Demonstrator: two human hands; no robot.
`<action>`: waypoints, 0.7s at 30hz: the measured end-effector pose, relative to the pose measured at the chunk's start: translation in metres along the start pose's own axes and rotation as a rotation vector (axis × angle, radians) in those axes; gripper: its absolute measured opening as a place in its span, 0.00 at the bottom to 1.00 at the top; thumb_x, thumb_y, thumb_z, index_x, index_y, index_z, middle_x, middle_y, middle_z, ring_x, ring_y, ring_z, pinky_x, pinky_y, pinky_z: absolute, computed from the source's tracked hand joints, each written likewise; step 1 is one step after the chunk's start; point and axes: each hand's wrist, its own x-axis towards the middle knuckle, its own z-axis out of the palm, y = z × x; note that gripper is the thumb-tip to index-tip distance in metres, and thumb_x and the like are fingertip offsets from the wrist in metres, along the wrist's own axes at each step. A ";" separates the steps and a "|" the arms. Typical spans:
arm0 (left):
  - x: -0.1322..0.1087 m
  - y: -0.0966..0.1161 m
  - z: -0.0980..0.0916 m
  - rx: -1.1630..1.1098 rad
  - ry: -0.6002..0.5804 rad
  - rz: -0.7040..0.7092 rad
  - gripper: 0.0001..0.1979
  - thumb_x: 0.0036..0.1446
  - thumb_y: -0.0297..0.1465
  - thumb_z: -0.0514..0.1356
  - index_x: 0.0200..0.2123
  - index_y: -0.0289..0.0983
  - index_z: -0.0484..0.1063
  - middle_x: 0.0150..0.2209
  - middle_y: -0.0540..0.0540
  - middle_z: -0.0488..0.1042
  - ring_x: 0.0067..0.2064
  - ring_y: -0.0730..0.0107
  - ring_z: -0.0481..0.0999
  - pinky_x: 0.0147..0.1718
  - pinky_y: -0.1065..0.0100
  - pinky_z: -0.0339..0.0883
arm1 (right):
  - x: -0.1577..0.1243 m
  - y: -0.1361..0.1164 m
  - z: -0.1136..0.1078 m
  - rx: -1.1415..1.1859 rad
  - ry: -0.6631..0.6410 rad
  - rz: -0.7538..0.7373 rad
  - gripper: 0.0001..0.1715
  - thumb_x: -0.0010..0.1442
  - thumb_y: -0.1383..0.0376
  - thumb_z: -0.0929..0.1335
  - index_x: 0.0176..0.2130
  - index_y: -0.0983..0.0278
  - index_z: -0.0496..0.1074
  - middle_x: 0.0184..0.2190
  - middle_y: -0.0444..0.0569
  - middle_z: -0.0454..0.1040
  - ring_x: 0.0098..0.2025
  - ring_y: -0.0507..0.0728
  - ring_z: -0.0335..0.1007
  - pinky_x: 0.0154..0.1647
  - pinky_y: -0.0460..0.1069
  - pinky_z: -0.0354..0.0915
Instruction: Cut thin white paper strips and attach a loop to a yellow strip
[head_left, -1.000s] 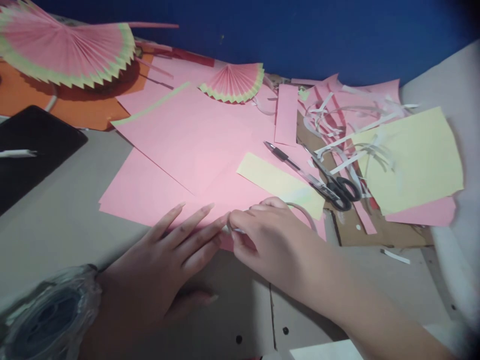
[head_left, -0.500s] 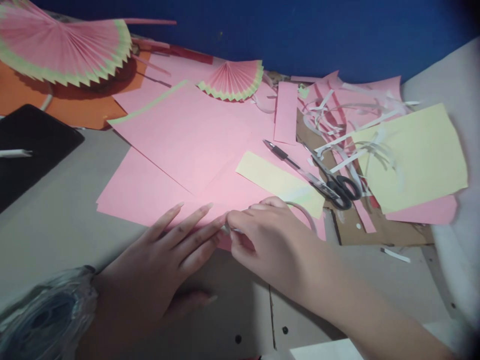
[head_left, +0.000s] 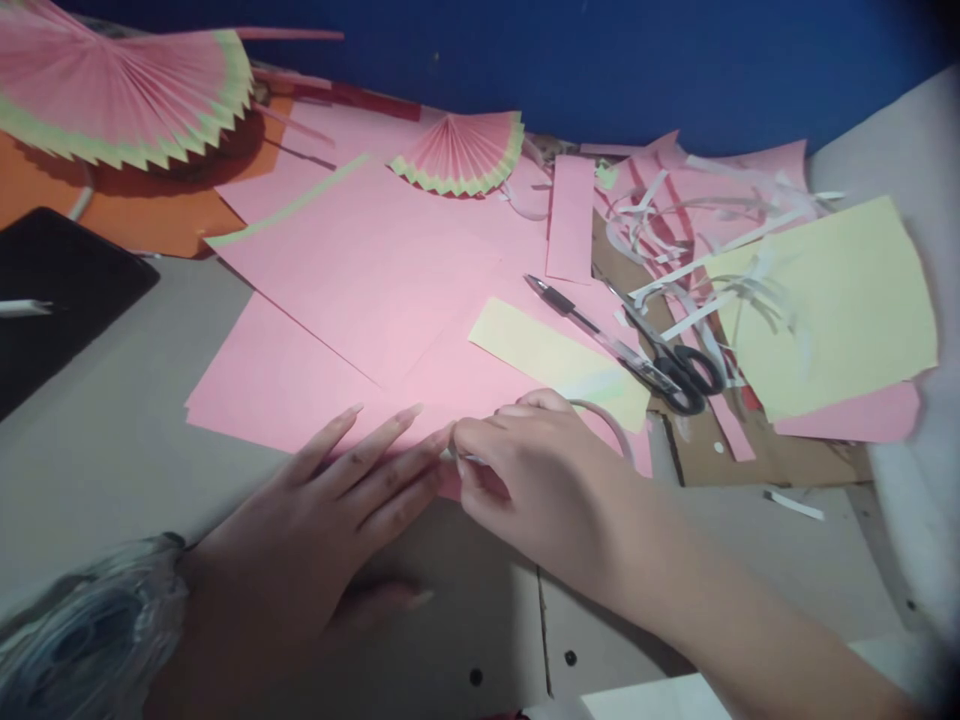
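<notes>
Two hands, lower centre of frame. Left hand (head_left: 322, 525) open flat, fingers spread on pink paper sheets (head_left: 262, 370) at centre; grips nothing. Right hand (head_left: 547, 490) curled, thumb and forefinger pinching thin pale paper strip (head_left: 471, 459), mostly hidden by fingers. Sheets overlap, exact count unclear. Two pink pleated paper fans with yellow-green edges: larger fan (head_left: 135, 95) upper left, cut off by frame; smaller fan (head_left: 461, 155) top centre. One clear-barrelled pen (head_left: 600, 335), one pair of black-handled scissors (head_left: 660, 350), right of centre. Tangled white strips (head_left: 682, 220), upper right, too jumbled to count.
</notes>
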 end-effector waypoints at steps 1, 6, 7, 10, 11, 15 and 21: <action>0.000 0.000 0.000 0.001 0.001 -0.002 0.30 0.57 0.49 0.50 0.59 0.40 0.57 0.60 0.50 0.62 0.63 0.59 0.53 0.62 0.55 0.35 | 0.000 0.000 0.000 0.003 -0.004 -0.004 0.11 0.52 0.69 0.64 0.21 0.63 0.58 0.16 0.37 0.59 0.21 0.49 0.49 0.35 0.47 0.48; 0.000 0.000 -0.001 0.022 0.002 0.015 0.30 0.57 0.49 0.51 0.57 0.38 0.61 0.62 0.47 0.58 0.64 0.59 0.49 0.62 0.55 0.35 | -0.001 0.000 0.000 -0.003 0.038 0.002 0.11 0.51 0.69 0.65 0.21 0.63 0.59 0.16 0.38 0.62 0.22 0.50 0.48 0.36 0.47 0.48; 0.000 0.000 -0.001 0.030 0.003 0.024 0.30 0.57 0.49 0.51 0.57 0.37 0.61 0.62 0.47 0.57 0.64 0.59 0.48 0.62 0.54 0.34 | 0.000 0.000 -0.001 0.000 0.039 0.004 0.11 0.51 0.69 0.65 0.21 0.63 0.59 0.16 0.38 0.62 0.22 0.50 0.48 0.36 0.47 0.48; 0.000 0.001 0.000 0.032 0.022 0.020 0.31 0.56 0.49 0.51 0.56 0.35 0.61 0.63 0.44 0.56 0.65 0.58 0.47 0.62 0.53 0.35 | 0.000 -0.001 -0.002 0.030 -0.008 0.001 0.09 0.51 0.70 0.64 0.22 0.63 0.60 0.16 0.38 0.62 0.22 0.50 0.50 0.37 0.48 0.49; 0.000 0.001 0.000 0.029 0.023 0.017 0.31 0.56 0.49 0.51 0.56 0.34 0.61 0.63 0.44 0.55 0.65 0.58 0.47 0.62 0.53 0.36 | 0.001 -0.001 -0.002 0.040 -0.023 0.000 0.09 0.52 0.70 0.63 0.22 0.63 0.60 0.17 0.38 0.62 0.22 0.50 0.51 0.37 0.48 0.49; 0.000 0.000 -0.001 0.041 -0.009 0.025 0.33 0.57 0.47 0.51 0.59 0.33 0.56 0.65 0.43 0.50 0.65 0.58 0.46 0.63 0.52 0.36 | 0.001 -0.002 -0.004 0.030 -0.041 -0.005 0.10 0.53 0.70 0.63 0.22 0.64 0.60 0.16 0.38 0.61 0.22 0.49 0.52 0.36 0.48 0.49; 0.001 -0.002 -0.003 0.037 -0.049 0.046 0.32 0.58 0.46 0.50 0.61 0.36 0.52 0.65 0.46 0.49 0.65 0.55 0.46 0.62 0.51 0.36 | 0.000 -0.001 -0.010 -0.037 -0.092 -0.051 0.11 0.55 0.69 0.60 0.22 0.64 0.60 0.17 0.40 0.63 0.22 0.50 0.52 0.37 0.49 0.50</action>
